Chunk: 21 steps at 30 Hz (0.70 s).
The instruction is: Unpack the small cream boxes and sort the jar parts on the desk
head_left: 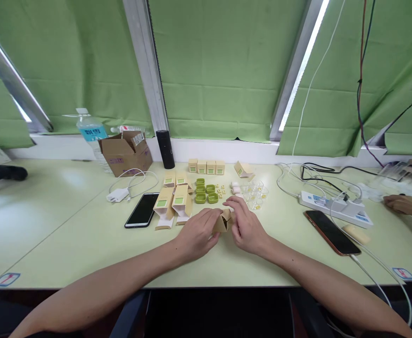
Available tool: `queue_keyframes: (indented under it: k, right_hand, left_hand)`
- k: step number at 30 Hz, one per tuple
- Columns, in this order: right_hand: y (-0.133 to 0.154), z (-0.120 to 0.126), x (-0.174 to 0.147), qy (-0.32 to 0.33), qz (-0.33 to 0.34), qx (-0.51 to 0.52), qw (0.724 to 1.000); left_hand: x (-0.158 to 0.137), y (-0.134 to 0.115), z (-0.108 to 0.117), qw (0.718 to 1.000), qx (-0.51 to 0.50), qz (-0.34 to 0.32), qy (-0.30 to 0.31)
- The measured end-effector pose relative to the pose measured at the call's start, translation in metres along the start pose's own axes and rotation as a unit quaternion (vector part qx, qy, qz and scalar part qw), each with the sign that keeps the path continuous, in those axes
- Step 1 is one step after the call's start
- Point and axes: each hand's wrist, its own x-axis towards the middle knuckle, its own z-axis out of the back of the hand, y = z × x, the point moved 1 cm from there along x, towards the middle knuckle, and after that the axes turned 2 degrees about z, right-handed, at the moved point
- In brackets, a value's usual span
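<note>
Between the two hands, near the front middle of the desk (96,253), sits a small open-ended cardboard box (220,227), its folded end toward the wearer. The left hand (198,234) grasps it from the left, fingers bent over the top and thumb below; the right hand (247,226) is curled at its other side, fingertips by the flaps, though whether they pinch or merely touch cannot be told. Both forearms angle inward from the lower corners. Just beyond are square green cups (201,198) with rounded corners, tiny yellowish pieces (221,191), white lumps (235,188) and clear cups (255,197) with yellow marks. Left of them stand tan cartons (181,197) with pale lower flaps and green labels, the print too small to read; four small boxes (211,167) in a row behind carry similar labels. A dark-screened phone (141,210) lies beside the cartons. Farther back are a brown corrugated box (128,157) with an unreadable white sticker, a black cylinder (165,149) and a clear plastic bottle (92,134) whose blue label bears large Chinese characters. Rightward lie a white power strip (336,209) and another phone (331,232); at the far right edge, another person's hand (405,205) rests on the desk.
</note>
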Motion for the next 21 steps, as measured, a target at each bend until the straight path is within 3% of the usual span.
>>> queue_keyframes:
  k: [4, 13, 21]
  right_hand:
    - [-0.01, 0.003, 0.003, -0.059, 0.006, 0.02, 0.998]
    - [-0.027, 0.006, 0.007, -0.116, -0.018, -0.033, 0.993]
    - [-0.03, 0.006, 0.007, -0.149, 0.104, -0.094, 0.979]
  left_hand:
    - [-0.004, 0.004, -0.003, 0.999, -0.024, 0.047, 0.0]
    - [0.004, 0.003, 0.007, 0.998, -0.046, 0.027, 0.041]
    - [0.001, 0.007, 0.001, 0.996, -0.07, 0.043, 0.023]
